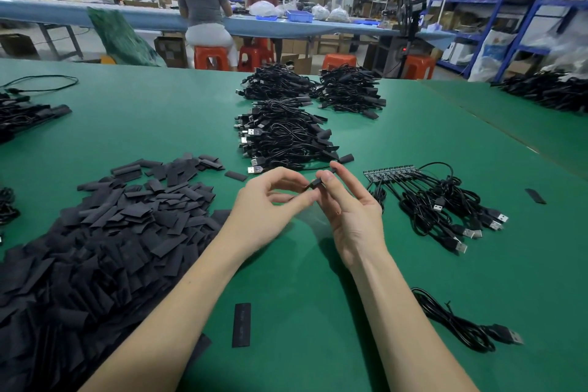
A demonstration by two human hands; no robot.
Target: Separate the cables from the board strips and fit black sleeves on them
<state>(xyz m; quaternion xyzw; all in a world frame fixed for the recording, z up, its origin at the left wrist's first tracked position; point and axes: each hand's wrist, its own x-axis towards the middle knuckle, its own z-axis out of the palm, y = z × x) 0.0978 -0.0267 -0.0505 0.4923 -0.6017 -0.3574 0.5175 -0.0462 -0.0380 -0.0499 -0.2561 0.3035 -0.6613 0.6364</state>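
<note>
My left hand (270, 204) and my right hand (350, 207) meet above the green table (350, 312), both pinching a small black sleeve (313, 184) between fingertips. Whether a cable end is inside it I cannot tell. A thin black cable runs from just behind my fingers toward a USB plug (254, 170). To the right lies a board strip (391, 172) with several black USB cables (445, 210) still attached. A big heap of flat black sleeves (105, 232) covers the left. One loose sleeve (241, 325) lies between my forearms.
Three piles of sleeved cables (283, 134) sit beyond my hands. A loose USB cable (461, 325) lies at the near right, another sleeve (535, 196) at the far right. More cables lie at the left edge and far right. People sit at a bench behind.
</note>
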